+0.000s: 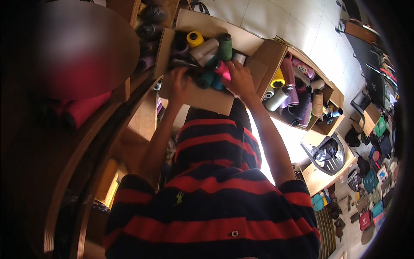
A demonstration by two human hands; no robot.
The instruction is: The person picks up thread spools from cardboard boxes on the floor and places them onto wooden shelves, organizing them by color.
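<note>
An open cardboard box [211, 101] in front of me holds several thread cones. Among them are a yellow cone [195, 39], a green cone [225, 46], a beige cone [204, 49] and a dark teal cone [205, 80]. My right hand [239, 81] reaches over the box's near right side, its fingers closed on a bright pink thread cone [223, 70]. Over the near left corner is my left hand [179, 84], beside a dark cone. Motion smears its fingers, so I cannot make out a grip.
A second cardboard box [334, 93] full of mixed thread cones stands to the right. On the left, wooden shelving [64, 190] carries dark pink cones [88, 111]. Farther right are a chair [326, 154] and a floor strewn with bags and pouches [370, 181].
</note>
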